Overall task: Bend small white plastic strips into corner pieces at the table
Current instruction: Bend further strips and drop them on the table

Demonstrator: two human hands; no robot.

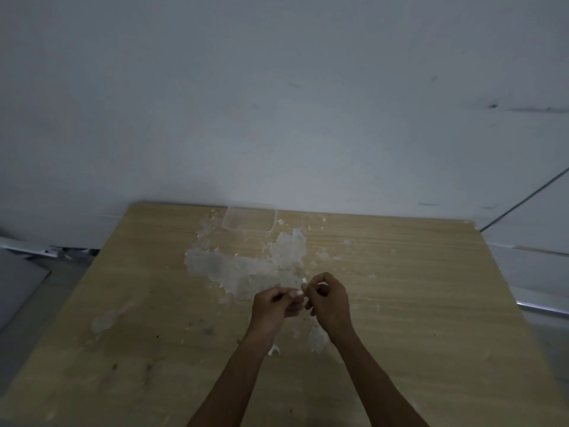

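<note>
Forearms, two, reaching in from the near edge. Left hand (274,306) and right hand (329,303): both pinch one small white strip (303,291) by its ends, above the counter (415,288). Strip: probably light, springy, slippery (easily dropped); grip both ends, fold mid-length. Loose pile of strips (246,269) beyond the hands.

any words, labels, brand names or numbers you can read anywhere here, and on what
None can be read. The clear plastic container, the wooden table, the wall and the white plastic strip pinched between the left hand and right hand show no print; the wall's dark marks are scuffs.
</note>
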